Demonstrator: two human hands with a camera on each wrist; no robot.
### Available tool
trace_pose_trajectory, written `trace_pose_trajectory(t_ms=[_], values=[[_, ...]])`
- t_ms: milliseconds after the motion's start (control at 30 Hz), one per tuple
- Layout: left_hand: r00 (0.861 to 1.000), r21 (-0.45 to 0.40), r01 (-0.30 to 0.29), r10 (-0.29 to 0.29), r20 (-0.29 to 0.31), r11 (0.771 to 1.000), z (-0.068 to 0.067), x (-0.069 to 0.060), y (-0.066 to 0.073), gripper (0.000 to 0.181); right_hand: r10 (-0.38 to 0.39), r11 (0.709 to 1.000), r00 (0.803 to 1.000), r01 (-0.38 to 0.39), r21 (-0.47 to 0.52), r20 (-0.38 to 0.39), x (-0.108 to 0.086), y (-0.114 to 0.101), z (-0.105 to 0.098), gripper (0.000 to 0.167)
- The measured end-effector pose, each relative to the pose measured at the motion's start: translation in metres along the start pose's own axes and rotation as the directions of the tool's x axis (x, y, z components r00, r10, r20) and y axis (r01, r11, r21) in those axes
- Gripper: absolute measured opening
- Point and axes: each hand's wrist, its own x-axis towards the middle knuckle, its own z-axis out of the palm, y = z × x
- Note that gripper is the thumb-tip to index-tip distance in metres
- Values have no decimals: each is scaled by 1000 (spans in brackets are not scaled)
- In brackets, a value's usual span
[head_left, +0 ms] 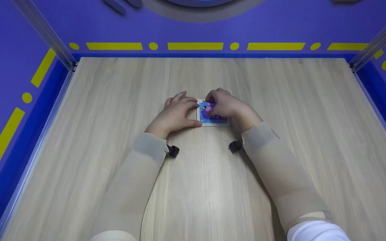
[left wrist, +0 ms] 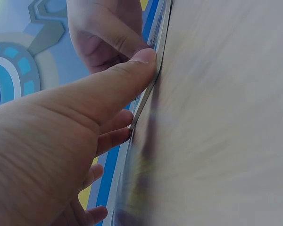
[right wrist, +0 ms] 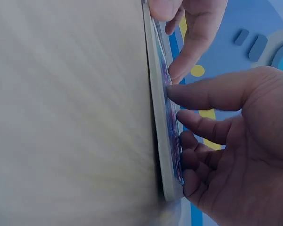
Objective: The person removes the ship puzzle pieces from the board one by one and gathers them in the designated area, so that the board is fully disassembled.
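Observation:
A small square picture board (head_left: 213, 124) with a pale rim lies flat on the table. Its picture (head_left: 203, 115) is blue, pink and purple; part of it is under the right hand. The left hand (head_left: 176, 113) touches the board's left side, its thumb on the near left corner and its fingertips farther up that edge. From above, the right hand (head_left: 228, 105) reaches over the board. In the right wrist view its thumb (right wrist: 203, 96) and fingers touch the picture with a gap between them. Nothing lifted shows in either hand.
A wood-grain table (head_left: 112, 83) carries the board. Blue panels with yellow marks (head_left: 196, 46) stand behind it and at both sides, with metal posts (head_left: 45, 33) in the corners. A black wrist camera (head_left: 173, 151) sits at the left wrist, another (head_left: 235, 146) at the right.

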Motion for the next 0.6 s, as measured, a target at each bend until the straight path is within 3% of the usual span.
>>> trace_pose_trajectory(t_ms=[233, 600], values=[[1000, -22, 2, -2, -10, 1000, 0, -2, 0, 79, 62, 996, 993, -55, 68, -100, 10, -4, 9, 40], [1000, -15, -5, 5, -13, 1000, 0, 0, -1, 80, 189, 981, 956, -171, 95, -226, 15, -16, 18, 22]])
